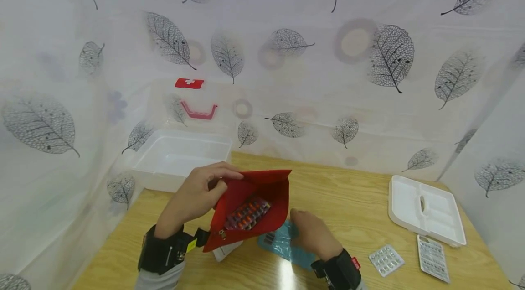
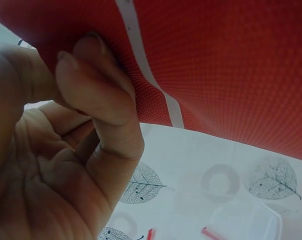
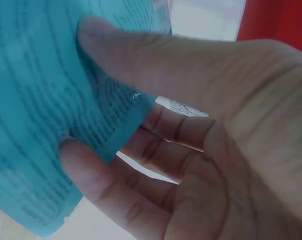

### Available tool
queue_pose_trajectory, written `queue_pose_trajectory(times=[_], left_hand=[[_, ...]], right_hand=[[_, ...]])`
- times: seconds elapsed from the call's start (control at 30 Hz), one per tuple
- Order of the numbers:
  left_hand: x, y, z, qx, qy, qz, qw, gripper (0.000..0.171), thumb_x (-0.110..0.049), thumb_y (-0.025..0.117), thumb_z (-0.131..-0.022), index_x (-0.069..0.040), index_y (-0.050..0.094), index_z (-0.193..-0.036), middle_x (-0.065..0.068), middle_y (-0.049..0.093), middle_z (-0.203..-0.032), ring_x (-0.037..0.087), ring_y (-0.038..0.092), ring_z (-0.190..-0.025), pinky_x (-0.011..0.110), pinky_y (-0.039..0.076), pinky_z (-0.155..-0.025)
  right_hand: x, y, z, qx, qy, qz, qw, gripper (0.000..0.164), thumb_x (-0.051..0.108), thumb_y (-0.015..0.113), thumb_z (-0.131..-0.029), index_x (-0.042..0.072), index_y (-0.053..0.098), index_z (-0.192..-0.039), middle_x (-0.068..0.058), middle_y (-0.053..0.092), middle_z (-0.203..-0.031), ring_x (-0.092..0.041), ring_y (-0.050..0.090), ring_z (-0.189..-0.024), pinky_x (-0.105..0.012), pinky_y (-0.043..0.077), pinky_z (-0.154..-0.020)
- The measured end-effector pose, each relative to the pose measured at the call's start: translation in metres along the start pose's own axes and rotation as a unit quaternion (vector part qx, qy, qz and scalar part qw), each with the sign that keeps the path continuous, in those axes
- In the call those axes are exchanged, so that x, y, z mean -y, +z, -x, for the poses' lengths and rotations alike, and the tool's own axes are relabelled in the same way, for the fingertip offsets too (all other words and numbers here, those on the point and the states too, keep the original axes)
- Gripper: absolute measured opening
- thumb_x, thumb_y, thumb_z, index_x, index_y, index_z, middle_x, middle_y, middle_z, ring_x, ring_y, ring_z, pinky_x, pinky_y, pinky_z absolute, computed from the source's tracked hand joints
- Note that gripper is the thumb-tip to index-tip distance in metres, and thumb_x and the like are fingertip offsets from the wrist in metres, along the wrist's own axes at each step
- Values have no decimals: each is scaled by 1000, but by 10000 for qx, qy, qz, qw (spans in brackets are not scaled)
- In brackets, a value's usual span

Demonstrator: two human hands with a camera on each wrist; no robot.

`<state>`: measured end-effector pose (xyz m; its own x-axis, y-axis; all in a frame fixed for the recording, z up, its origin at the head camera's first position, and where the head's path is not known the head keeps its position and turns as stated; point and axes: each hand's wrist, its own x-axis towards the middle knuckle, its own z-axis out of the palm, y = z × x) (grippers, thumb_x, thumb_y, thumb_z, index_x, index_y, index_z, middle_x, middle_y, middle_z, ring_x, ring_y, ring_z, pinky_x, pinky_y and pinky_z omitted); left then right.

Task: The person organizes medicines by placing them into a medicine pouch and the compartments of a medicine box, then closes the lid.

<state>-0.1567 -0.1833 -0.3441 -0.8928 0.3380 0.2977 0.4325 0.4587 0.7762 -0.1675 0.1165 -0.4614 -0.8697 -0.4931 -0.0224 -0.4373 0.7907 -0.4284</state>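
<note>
My left hand [image 1: 201,194] grips the upper left edge of a red zip pouch [image 1: 280,199], whose mouth gapes toward me. Inside it lie blister packs of red-orange capsules [image 1: 248,213]. In the left wrist view, curled fingers press against the red fabric [image 2: 231,65], beside a pale strip. Just right of the pouch, my right hand [image 1: 313,235] holds a teal plastic packet [image 1: 279,244] low over the table. The right wrist view shows thumb and fingers pinching this packet [image 3: 36,100], which carries dense lines of print.
Behind the left hand stands an open white box [image 1: 180,157], its clear lid bearing a red handle [image 1: 199,111]. A white divided tray [image 1: 434,217] sits at the right, near two blister packs, one smaller [image 1: 386,260] and one longer [image 1: 433,258]. Something white [image 1: 225,251] shows under the pouch.
</note>
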Motion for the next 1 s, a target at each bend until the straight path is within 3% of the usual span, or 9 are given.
queue_pose_trajectory(times=[0.23,0.43,0.63,0.83,1.0], left_hand=[[3,1,-2,4,34,-80,10000,40,7,49,-94,-14,76,-114,1,69,-125,22,61,-85,26,52,-55],[4,1,-2,10,-21,-59,10000,40,7,49,-94,-15,76,-114,1,69,-124,24,62,-83,26,50,-52],[3,2,-2,130,-174,43,9998,40,6,48,-95,-14,75,-115,3,68,-125,25,62,-79,27,50,-49],[3,3,-4,199,-52,-31,9998,39,7,49,-94,-13,75,-115,3,68,-125,26,63,-86,27,52,-54],[1,5,-4,234,57,-178,9996,38,7,50,-93,-11,75,-114,3,68,-127,23,62,-91,25,54,-64]], right_hand=[[4,-20,5,42,-263,24,9996,27,1,80,-80,13,56,-80,9,45,-70,-8,42,-64,-26,36,-55],[16,-48,18,217,-700,149,9972,16,6,78,-83,18,68,-88,8,65,-84,-9,60,-76,-29,49,-66],[29,-75,39,275,-1084,-80,9937,16,9,77,-86,22,69,-85,16,57,-82,-1,52,-75,-23,48,-68],[40,-91,62,-256,-1373,-224,9899,21,16,78,-88,30,63,-86,21,49,-83,2,50,-79,-24,50,-72],[54,-101,75,-973,-1868,-510,9762,26,14,78,-89,34,62,-92,24,50,-91,4,55,-85,-21,53,-74]])
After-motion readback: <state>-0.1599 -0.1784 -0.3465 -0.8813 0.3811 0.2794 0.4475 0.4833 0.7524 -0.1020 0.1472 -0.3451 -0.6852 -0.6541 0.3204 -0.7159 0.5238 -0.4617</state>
